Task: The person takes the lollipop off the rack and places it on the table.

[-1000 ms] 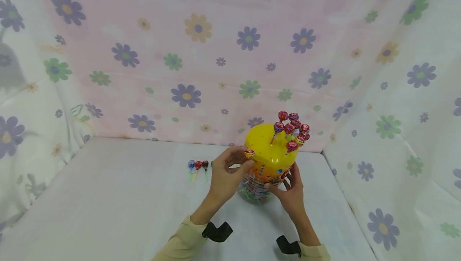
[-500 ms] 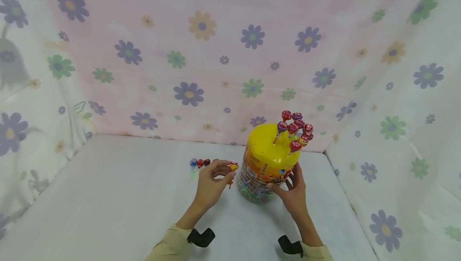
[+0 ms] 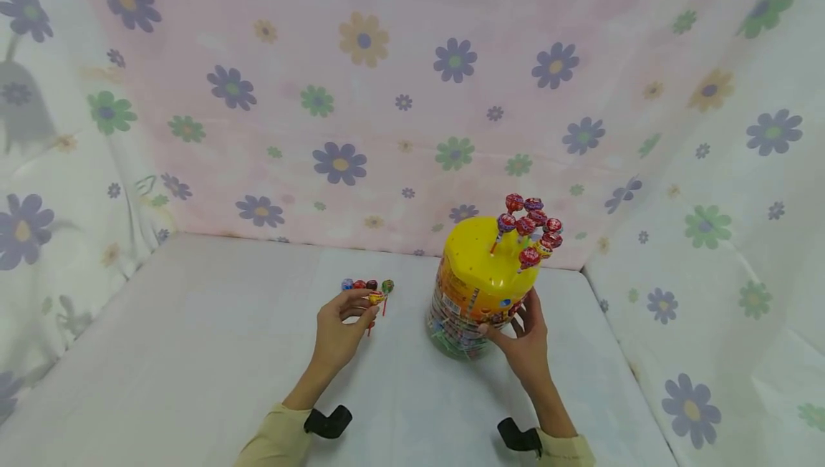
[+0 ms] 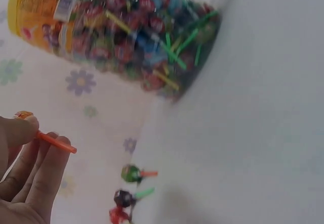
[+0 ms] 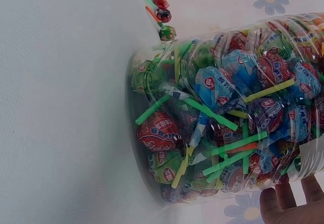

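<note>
Between thumb and fingers my left hand [image 3: 341, 327] pinches a lollipop [image 3: 376, 298] with a yellow-and-red wrapper, over the white table. In the left wrist view its orange stick [image 4: 59, 143] points away from the fingers. My right hand [image 3: 528, 349] grips the side of a clear jar [image 5: 202, 128] packed with wrapped lollipops. The jar has a yellow lid [image 3: 480, 263], and several lollipops [image 3: 525, 226] stand upright in the lid's right side. A short row of loose lollipops lies just beyond my left hand, including a green one [image 3: 387, 286] and a dark one [image 3: 372, 285].
A white cloth [image 3: 193, 352] covers the table. Flower-printed fabric [image 3: 283, 137] rises behind it and along both sides. Black wrist straps [image 3: 329, 422] sit at the cuffs of the light sleeves.
My left hand has moved left from beside the jar's lid toward the loose row, carrying the yellow-and-red lollipop. The right hand stays on the jar, which keeps its place.
</note>
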Motion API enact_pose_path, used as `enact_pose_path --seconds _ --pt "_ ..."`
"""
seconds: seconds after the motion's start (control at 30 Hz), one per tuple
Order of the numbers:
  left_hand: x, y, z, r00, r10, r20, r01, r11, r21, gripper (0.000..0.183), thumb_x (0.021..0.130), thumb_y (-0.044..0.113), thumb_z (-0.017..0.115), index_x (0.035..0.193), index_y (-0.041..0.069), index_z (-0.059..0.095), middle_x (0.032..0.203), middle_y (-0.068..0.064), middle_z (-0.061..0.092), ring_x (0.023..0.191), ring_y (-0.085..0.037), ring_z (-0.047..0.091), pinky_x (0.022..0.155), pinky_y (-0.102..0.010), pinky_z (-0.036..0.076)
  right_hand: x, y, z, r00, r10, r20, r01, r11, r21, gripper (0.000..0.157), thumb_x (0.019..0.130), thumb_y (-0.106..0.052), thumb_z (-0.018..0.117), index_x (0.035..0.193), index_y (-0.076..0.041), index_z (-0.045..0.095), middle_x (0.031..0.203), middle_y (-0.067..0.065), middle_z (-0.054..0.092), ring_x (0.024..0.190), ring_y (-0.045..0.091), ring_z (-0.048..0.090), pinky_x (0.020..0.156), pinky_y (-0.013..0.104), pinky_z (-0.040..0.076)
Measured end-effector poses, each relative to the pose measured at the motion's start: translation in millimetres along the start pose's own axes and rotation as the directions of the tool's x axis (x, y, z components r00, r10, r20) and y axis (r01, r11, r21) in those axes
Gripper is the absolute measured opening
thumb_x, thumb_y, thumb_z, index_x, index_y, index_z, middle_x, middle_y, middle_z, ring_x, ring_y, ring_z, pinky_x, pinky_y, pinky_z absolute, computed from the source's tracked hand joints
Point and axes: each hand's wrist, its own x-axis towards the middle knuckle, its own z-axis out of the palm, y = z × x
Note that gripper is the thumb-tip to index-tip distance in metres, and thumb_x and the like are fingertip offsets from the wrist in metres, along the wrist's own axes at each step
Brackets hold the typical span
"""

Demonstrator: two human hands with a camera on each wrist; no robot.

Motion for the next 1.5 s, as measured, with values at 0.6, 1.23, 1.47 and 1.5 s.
enact_pose_path --seconds 0.6,1.23,1.47,1.5 --pt "26.7 -48.7 -41.4 0.996 -0.032 -0.083 0.052 0.968 0.247 0.026 0.086 -0.002 0.078 0.112 -0.003 0.072 0.094 -0.020 0.076 0.084 -0.030 0.075 0.072 -0.012 0.055 1.1 4.4 -1.0 1.000 -0.005 -0.005 0.005 1.000 -0.002 0.101 0.084 -0.008 0.084 0.162 -0.031 0.023 0.159 -0.001 0.037 0.140 0.024 0.043 0.120 0.050 0.034" --pt "67.8 -77.1 -54.8 0.979 -0.171 -0.111 0.202 0.889 0.411 0.027 0.088 0.008 0.078 0.109 -0.006 0.070 0.093 -0.022 0.075 0.084 -0.031 0.073 0.063 -0.019 0.051 1.0 4.0 -1.4 1.000 0.009 0.001 -0.009 1.000 0.002 0.102 0.083 -0.009 0.085 0.161 -0.032 0.023 0.157 -0.005 0.039 0.139 0.019 0.043 0.119 0.046 0.036" --pt "74.3 -77.8 -57.1 0.984 -0.164 -0.072 0.178 0.856 0.486 0.024 0.085 0.008 0.079 0.105 -0.004 0.071 0.084 -0.018 0.074 0.074 -0.026 0.071 0.061 -0.025 0.052 1.5 3.7 -1.1 1.000 -0.001 -0.006 0.001 1.000 -0.005 0.101 0.083 -0.009 0.085 0.162 -0.028 0.023 0.158 0.003 0.039 0.139 0.026 0.043 0.119 0.052 0.034" --pt "74.8 -77.2 -57.4 0.984 -0.165 -0.070 0.178 0.853 0.491 0.025 0.085 0.008 0.080 0.104 -0.004 0.071 0.083 -0.018 0.074 0.073 -0.026 0.071 0.061 -0.026 0.053 1.5 3.4 -1.0 1.000 -0.004 -0.006 0.004 1.000 -0.005 0.101 0.083 -0.009 0.085 0.162 -0.027 0.023 0.158 0.004 0.038 0.140 0.027 0.043 0.119 0.054 0.034"
